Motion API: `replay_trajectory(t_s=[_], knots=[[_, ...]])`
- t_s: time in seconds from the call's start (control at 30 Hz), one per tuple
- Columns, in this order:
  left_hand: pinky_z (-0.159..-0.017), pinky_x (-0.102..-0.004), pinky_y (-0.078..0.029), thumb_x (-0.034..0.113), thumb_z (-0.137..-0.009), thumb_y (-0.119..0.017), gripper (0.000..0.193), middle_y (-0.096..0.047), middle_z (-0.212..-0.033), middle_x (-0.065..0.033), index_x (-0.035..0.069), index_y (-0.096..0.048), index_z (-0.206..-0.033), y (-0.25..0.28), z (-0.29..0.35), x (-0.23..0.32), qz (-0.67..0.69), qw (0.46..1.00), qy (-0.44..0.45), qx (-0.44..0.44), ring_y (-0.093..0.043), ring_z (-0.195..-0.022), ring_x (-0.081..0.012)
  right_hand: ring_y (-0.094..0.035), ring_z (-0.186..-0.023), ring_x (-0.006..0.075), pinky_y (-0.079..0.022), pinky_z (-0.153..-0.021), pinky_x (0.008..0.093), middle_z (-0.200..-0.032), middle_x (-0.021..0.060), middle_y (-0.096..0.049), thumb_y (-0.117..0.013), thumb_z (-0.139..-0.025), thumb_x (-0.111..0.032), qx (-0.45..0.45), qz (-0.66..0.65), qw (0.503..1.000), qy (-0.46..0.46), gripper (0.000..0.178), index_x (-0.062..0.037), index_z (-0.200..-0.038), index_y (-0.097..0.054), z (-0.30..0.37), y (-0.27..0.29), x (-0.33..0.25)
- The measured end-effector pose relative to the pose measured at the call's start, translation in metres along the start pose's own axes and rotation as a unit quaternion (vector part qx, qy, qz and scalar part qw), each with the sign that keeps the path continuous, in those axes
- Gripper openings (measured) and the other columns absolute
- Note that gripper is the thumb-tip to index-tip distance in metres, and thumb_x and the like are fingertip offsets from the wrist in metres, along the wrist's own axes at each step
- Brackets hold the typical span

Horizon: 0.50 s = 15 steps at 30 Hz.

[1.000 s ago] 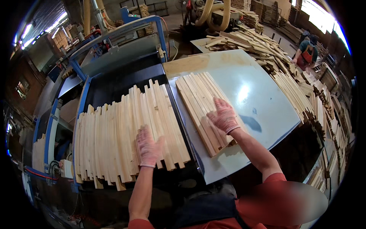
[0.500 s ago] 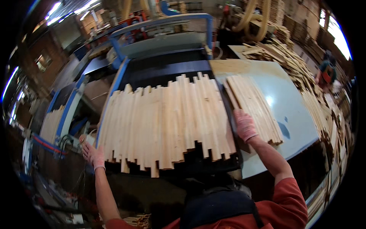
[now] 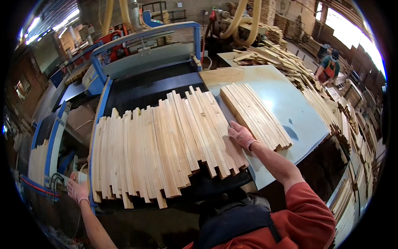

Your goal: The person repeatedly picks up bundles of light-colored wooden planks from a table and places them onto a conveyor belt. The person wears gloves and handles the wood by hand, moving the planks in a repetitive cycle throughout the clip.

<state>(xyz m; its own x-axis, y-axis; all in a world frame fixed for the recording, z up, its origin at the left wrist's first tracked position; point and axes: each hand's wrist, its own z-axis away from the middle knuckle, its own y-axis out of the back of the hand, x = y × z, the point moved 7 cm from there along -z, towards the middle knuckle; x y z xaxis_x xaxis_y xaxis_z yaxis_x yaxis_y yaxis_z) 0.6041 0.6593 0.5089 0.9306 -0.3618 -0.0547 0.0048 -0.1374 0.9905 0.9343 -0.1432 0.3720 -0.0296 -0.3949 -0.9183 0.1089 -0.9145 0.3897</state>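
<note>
Many pale wooden strips (image 3: 153, 149) lie side by side on a black conveyor belt (image 3: 159, 79), their near ends uneven. At the right edge of this row my right hand (image 3: 241, 135), in a pink knit glove, has its fingers bent round the outermost strip. Just to its right a block of similar strips (image 3: 257, 116) rests on a pale blue-grey table (image 3: 300, 112). My left hand (image 3: 78, 191), gloved too, is at the belt's left side with fingers extended, by a small light-coloured box (image 3: 81, 177). Its fingertips partly cover the box; whether they press it I cannot tell.
A blue machine frame (image 3: 145, 28) spans the belt's far end. Loose strips pile up (image 3: 282, 62) behind the table and along its right side, where another person (image 3: 329, 68) stands. A second belt section with strips (image 3: 38, 164) is at far left.
My right hand has moved left, from beside the block on the table to the right edge of the row on the belt. My left hand remains near the box. The view has shifted.
</note>
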Motion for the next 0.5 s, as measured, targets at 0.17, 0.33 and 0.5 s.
replay_trajectory(t_s=[0.17, 0.33, 0.5], knots=[[-0.13, -0.052, -0.019, 0.053, -0.089, -0.069, 0.102, -0.024, -0.174, -0.0201, 0.006, -0.025, -0.168, 0.006, 0.0, -0.014, 0.116, 0.992, -0.027, -0.041, -0.024, -0.16, -0.0385, -0.055, -0.143, 0.0315, -0.044, -0.116, 0.0371, -0.153, 0.0248, -0.057, -0.066, -0.102, -0.045, 0.014, -0.005, 0.999, -0.032, 0.077, -0.001, -0.16, -0.042, -0.007, -0.008, 0.014], [-0.122, -0.0483, -0.038, 0.04, -0.1, -0.063, 0.073, -0.048, -0.162, -0.0197, 0.004, -0.044, -0.16, 0.018, 0.039, 0.006, 0.565, 0.806, -0.168, -0.046, -0.047, -0.148, -0.0376, -0.059, -0.138, 0.0264, -0.045, -0.115, 0.0336, -0.153, 0.0199, -0.058, -0.065, -0.104, -0.043, 0.046, 0.016, 0.999, -0.003, 0.075, 0.0046, -0.158, -0.042, -0.022, -0.011, -0.012], [-0.1, -0.0435, -0.057, 0.039, -0.102, -0.06, 0.05, -0.071, -0.126, -0.0166, -0.002, -0.07, -0.129, -0.024, 0.277, 0.074, 0.653, 0.552, -0.208, -0.475, -0.068, -0.117, -0.0269, -0.061, -0.136, 0.0275, -0.045, -0.115, 0.0335, -0.149, 0.0207, -0.061, -0.064, -0.105, -0.043, 0.102, 0.035, 0.994, 0.007, 0.072, 0.0038, -0.156, -0.045, -0.03, 0.003, 0.011]])
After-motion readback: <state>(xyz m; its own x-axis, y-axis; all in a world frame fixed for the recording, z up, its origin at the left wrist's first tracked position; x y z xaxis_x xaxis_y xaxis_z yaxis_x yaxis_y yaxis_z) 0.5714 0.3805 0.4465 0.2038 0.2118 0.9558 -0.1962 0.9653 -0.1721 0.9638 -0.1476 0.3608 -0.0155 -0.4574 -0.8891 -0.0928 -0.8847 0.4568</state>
